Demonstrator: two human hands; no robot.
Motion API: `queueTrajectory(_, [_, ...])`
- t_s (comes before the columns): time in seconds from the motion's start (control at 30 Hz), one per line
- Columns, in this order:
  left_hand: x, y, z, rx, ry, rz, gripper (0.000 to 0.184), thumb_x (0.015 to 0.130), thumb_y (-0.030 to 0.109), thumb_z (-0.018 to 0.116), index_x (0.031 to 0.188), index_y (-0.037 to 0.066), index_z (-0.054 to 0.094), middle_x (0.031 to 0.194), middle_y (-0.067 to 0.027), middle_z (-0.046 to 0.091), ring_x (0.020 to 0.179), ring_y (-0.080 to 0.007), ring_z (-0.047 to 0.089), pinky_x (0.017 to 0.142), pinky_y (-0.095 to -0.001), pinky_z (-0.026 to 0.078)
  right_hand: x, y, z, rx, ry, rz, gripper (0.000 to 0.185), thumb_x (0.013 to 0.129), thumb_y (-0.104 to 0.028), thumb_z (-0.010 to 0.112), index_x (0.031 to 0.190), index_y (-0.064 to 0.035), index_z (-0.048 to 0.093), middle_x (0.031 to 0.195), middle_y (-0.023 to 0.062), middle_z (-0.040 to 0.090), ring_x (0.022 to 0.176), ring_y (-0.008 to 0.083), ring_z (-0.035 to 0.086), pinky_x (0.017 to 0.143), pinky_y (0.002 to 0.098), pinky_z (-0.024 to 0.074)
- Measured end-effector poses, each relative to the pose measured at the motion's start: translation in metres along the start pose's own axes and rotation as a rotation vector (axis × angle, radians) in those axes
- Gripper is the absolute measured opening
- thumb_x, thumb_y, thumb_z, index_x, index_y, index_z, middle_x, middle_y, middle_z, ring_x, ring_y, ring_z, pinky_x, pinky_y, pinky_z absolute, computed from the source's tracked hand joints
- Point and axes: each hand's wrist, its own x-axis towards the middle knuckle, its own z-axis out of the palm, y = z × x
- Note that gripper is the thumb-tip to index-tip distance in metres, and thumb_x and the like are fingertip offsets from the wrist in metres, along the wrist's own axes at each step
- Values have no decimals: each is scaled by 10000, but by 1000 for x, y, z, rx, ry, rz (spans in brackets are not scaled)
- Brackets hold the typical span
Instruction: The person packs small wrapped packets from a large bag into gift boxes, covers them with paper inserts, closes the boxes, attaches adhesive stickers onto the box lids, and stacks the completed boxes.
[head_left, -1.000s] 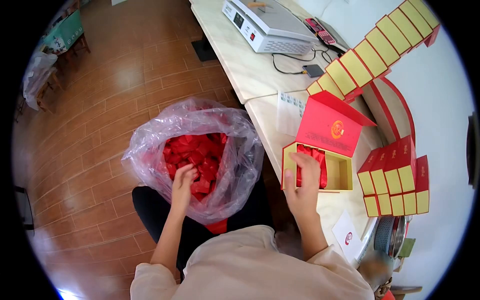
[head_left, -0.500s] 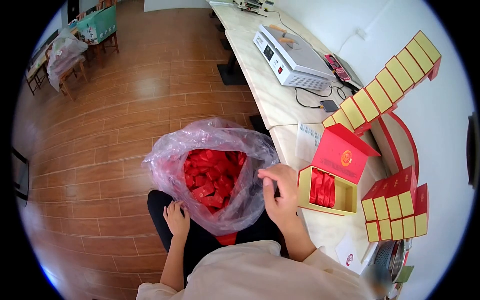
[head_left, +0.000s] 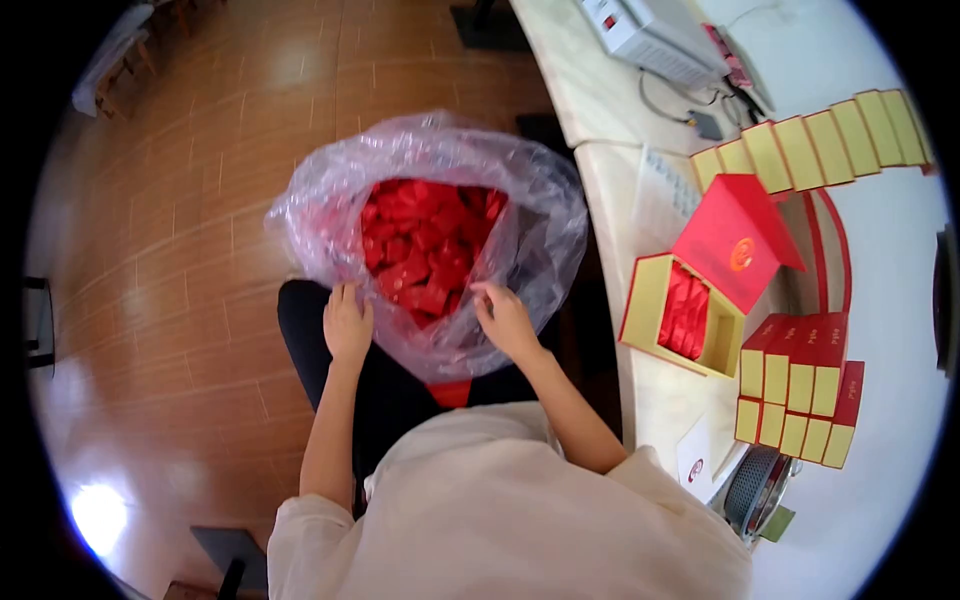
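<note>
Hands (head_left: pixel 348 327) half-curled, grip unclear, the right hand (head_left: pixel 508 325) having moved to the plastic bag (head_left: pixel 420 345).

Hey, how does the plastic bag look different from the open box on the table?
The plastic bag is see-through and crumpled, while the open box is stiff, gold and red. The plastic bag is much larger than the open box. Loose packets lie heaped in the plastic bag; lined-up packets fill only part of the open box. Both contain red, shiny contents.

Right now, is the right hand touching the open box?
Apart: the head view shows the table edge lying between the right hand and the open box.
</note>
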Motion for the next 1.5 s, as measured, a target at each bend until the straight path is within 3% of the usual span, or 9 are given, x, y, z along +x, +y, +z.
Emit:
queueTrajectory(0.3, [15, 3, 32, -194, -296, -47, 312, 827, 121, 603, 1132, 63, 566, 1073, -150, 569, 1002, -357, 563, 856, -418, 462, 34, 106, 85, -34, -212, 278, 231, 849, -106, 581, 1064, -28, 617, 875, 165, 669, 832, 298, 654, 748, 358, 501])
queueTrajectory(0.43, [19, -3, 67, -273, -415, 83, 330, 811, 90, 615, 1131, 32, 556, 1111, -180, 570, 1055, -388, 546, 912, -426, 451, 58, 105, 101, -134, -225, 179, 258, 835, -113, 590, 1077, -24, 607, 920, 187, 666, 879, 338, 646, 795, 410, 502])
queueTrajectory(0.77, [41, -12, 96, -435, -375, -315, 261, 846, 135, 604, 1084, 30, 581, 1021, -178, 574, 959, -369, 561, 857, -413, 454, 169, 125, 135, -408, -76, 296, 929, 712, -271, 776, 1432, -72, 224, 1402, 286, 293, 1241, 455, 366, 1013, 513, 366])
queueTrajectory(0.93, [44, -6, 99, -622, -427, -452, 271, 878, 154, 590, 1115, 23, 581, 1025, -161, 611, 982, -288, 593, 837, -361, 477, 235, 118, 151, -698, -260, 87, 1136, 608, -371, 848, 1470, -152, 143, 1427, 268, 235, 1312, 468, 265, 1048, 554, 310])
queueTrajectory(1.1, [61, 1, 88, -650, -473, -572, 373, 887, 158, 591, 1234, 41, 522, 1212, -192, 536, 1150, -295, 533, 939, -368, 436, 263, 120, 180, -894, -499, -7, 1132, 620, -456, 827, 1473, -140, 153, 1445, 258, 216, 1331, 459, 233, 1068, 589, 243])
queueTrajectory(1.13, [63, -6, 92, -580, -368, -502, 626, 842, 187, 634, 1378, 22, 355, 1350, -298, 366, 1219, -404, 433, 1014, -438, 367, 264, 115, 185, -856, -439, -70, 1094, 645, -471, 803, 1471, -140, 168, 1433, 258, 249, 1319, 454, 260, 1065, 577, 253])
queueTrajectory(1.23, [68, -15, 97, -229, -42, -706, 857, 809, 203, 673, 1448, -15, 145, 1382, -374, 242, 1269, -497, 299, 1069, -516, 256, 268, 101, 204, -677, -480, -43, 913, 733, -485, 723, 1436, -105, 280, 1357, 233, 404, 1264, 425, 360, 1047, 519, 305])
queueTrajectory(1.3, [75, -29, 82, -204, 28, -713, 980, 786, 215, 698, 1445, -50, 24, 1389, -401, 177, 1277, -535, 232, 1077, -558, 193, 264, 92, 224, -594, -412, -381, 717, 778, -461, 684, 1324, -54, 459, 1268, 206, 510, 1194, 418, 438, 1018, 493, 348])
queueTrajectory(1.5, [77, -37, 43, -227, 85, -670, 922, 835, 198, 657, 1449, -70, 22, 1444, -380, 94, 1347, -502, 162, 1123, -491, 146, 278, 22, 288, -304, -417, -471, 505, 800, -467, 653, 1159, -114, 622, 1170, 190, 599, 1066, 374, 566, 929, 452, 435])
